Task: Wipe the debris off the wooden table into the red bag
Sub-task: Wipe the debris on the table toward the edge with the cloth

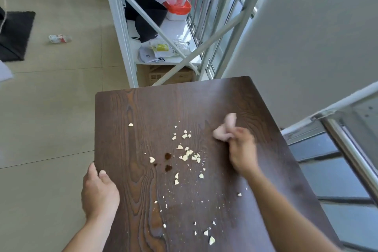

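A dark wooden table (143, 112) fills the lower middle. Pale crumbs of debris (189, 154) lie scattered over its centre and near edge, beside two small brown stains (168, 156). My right hand (242, 152), blurred, is shut on a pale pink cloth (224, 129) at the table's right side, to the right of the crumbs. My left hand (99, 190) grips the table's left edge with the thumb on top. A red bag (178, 5) sits on the white shelf behind the table.
A white metal shelf rack (122, 32) stands behind the table with black items, packets and a cardboard box (163, 75) beneath. A grey wall and metal railing (347, 149) lie to the right. Tiled floor with a black mat (14, 35) and a wrapper (59, 38) lies to the left.
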